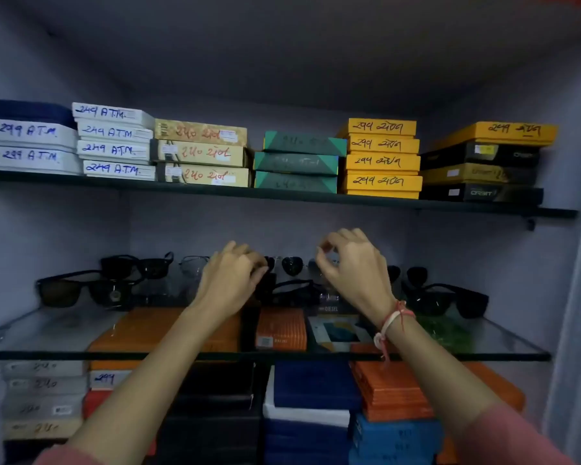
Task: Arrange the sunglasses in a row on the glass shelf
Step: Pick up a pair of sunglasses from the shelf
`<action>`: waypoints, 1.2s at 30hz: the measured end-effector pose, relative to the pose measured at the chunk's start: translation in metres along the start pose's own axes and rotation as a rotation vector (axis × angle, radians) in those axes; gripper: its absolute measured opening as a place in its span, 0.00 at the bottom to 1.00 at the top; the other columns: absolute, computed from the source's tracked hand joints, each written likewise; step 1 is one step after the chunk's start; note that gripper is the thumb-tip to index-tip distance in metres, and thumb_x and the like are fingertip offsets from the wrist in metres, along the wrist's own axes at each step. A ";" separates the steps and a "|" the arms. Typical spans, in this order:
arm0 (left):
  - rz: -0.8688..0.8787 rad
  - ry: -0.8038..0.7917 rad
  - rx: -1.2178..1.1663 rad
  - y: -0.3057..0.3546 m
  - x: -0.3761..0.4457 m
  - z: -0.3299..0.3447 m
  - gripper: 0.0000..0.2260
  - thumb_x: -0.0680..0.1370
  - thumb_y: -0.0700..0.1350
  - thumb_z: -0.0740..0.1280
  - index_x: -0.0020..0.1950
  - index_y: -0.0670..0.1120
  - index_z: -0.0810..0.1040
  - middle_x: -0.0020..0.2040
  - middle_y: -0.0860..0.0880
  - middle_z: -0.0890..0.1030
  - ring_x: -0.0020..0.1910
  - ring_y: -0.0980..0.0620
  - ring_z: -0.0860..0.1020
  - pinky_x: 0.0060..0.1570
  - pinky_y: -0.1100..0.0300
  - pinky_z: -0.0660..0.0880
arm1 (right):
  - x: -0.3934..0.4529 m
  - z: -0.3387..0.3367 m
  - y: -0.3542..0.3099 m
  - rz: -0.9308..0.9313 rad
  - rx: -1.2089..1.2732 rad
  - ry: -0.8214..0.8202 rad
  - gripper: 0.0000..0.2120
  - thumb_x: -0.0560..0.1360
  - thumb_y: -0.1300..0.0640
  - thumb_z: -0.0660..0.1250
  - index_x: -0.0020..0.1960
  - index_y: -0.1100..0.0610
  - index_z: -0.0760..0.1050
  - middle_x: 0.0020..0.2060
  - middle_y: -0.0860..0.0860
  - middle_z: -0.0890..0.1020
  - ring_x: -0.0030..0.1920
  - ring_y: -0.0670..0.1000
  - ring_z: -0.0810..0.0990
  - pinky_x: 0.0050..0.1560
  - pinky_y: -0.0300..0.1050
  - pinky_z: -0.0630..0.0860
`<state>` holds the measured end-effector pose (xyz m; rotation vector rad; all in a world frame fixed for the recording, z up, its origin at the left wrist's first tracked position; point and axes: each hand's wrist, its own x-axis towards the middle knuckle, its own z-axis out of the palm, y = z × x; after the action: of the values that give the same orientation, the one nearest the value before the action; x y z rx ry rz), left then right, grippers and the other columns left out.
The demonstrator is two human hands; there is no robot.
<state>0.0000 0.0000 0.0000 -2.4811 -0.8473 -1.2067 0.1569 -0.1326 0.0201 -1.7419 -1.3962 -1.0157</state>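
Head view. A grey wall cupboard, dim light. Upper shelf point(282, 194) carries stacks of labelled boxes point(381, 157). Below it, the glass shelf point(47, 330), with more boxes showing through from underneath.

Sunglasses lie along the back of the glass: a dark pair at far left point(81, 292), another behind it point(136, 265), a thin-framed pair point(193, 263), a dark-lensed pair at centre point(291, 265), one at far right point(450, 298). Rows loose, not yet straight.

Left hand point(230, 271) and right hand point(351, 263) both reach to the centre pair. Fingers curled and pinched close at either end of it; actual contact with the frame cannot be told, since the hands hide it.

Step, as judged: seating the centre pair. Next move calls for squaring it level with its neighbours, evenly spaced.
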 end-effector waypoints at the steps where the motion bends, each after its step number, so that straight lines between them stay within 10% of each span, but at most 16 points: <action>1: -0.014 -0.070 0.019 0.002 0.006 0.006 0.14 0.79 0.52 0.63 0.60 0.48 0.81 0.57 0.48 0.81 0.59 0.47 0.74 0.53 0.52 0.74 | 0.003 0.005 0.005 0.024 0.022 -0.031 0.10 0.76 0.52 0.63 0.48 0.56 0.81 0.46 0.49 0.83 0.51 0.52 0.77 0.38 0.44 0.73; 10: -0.119 -0.490 0.087 0.012 0.031 0.040 0.15 0.76 0.54 0.67 0.52 0.43 0.82 0.54 0.45 0.82 0.53 0.47 0.80 0.52 0.53 0.78 | 0.013 0.036 0.035 0.111 0.115 -0.335 0.07 0.74 0.53 0.67 0.49 0.52 0.83 0.49 0.49 0.84 0.47 0.51 0.82 0.41 0.42 0.76; 17: -0.680 -0.631 -0.759 0.017 0.035 0.034 0.08 0.74 0.46 0.72 0.43 0.44 0.76 0.32 0.49 0.72 0.26 0.55 0.69 0.21 0.65 0.66 | 0.008 0.046 0.028 0.176 0.388 -0.571 0.16 0.72 0.56 0.72 0.59 0.54 0.81 0.52 0.49 0.85 0.48 0.44 0.81 0.49 0.38 0.80; 20: -0.850 -0.618 -0.983 0.026 0.036 0.031 0.06 0.74 0.41 0.71 0.41 0.42 0.76 0.28 0.49 0.71 0.21 0.57 0.66 0.14 0.69 0.61 | 0.005 0.043 0.017 0.269 0.561 -0.716 0.20 0.72 0.55 0.71 0.64 0.56 0.78 0.50 0.48 0.83 0.45 0.43 0.82 0.37 0.34 0.82; 28: -0.878 -0.577 -1.244 0.041 0.031 0.011 0.05 0.76 0.38 0.69 0.41 0.41 0.77 0.28 0.48 0.74 0.19 0.57 0.71 0.15 0.70 0.68 | -0.005 0.024 -0.003 0.431 0.535 -0.446 0.23 0.67 0.41 0.73 0.56 0.54 0.82 0.34 0.43 0.84 0.38 0.37 0.81 0.41 0.33 0.78; 36: -0.741 -0.447 -1.342 0.028 0.018 -0.006 0.09 0.78 0.37 0.67 0.55 0.34 0.80 0.45 0.41 0.83 0.39 0.50 0.82 0.40 0.59 0.83 | -0.005 0.007 -0.010 0.546 0.607 -0.216 0.05 0.63 0.49 0.76 0.31 0.48 0.82 0.22 0.39 0.81 0.27 0.33 0.79 0.25 0.24 0.70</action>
<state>0.0217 -0.0181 0.0187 -3.7598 -1.5010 -1.9205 0.1480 -0.1267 0.0123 -1.6394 -1.0921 -0.0896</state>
